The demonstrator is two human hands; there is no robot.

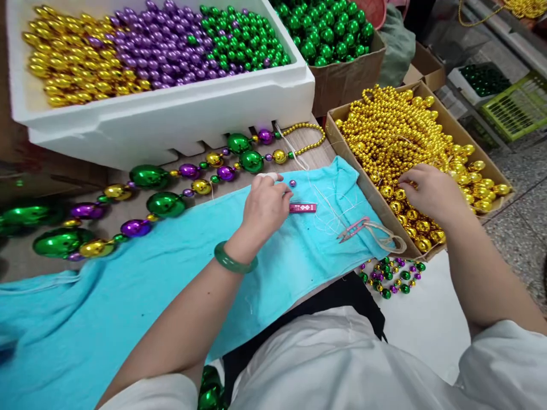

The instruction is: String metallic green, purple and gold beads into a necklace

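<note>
My left hand (pixel 265 204) is over the turquoise cloth (pixel 179 279) with its fingers curled together; what they hold, if anything, is hidden. A white wrap shows on one finger. Just right of it lie a small purple bead (pixel 293 183) and a dark pink packet with white marks (pixel 302 208). My right hand (pixel 431 191) is above the cardboard box (pixel 371 208) of gold beads (pixel 393 136), thumb and fingers pinched; nothing between them can be made out. Pink-handled thread snips (pixel 354 229) with a cord loop lie on the cloth beside loose white thread (pixel 327 199).
A beaded strand (pixel 166 204) of green, purple and gold lies along a white foam box (pixel 171 128) of sorted beads. Behind stands a carton of large green beads (pixel 333 34). Smaller multicoloured strands (pixel 395 277) lie below the gold box. A lime-green crate (pixel 519 108) is at far right.
</note>
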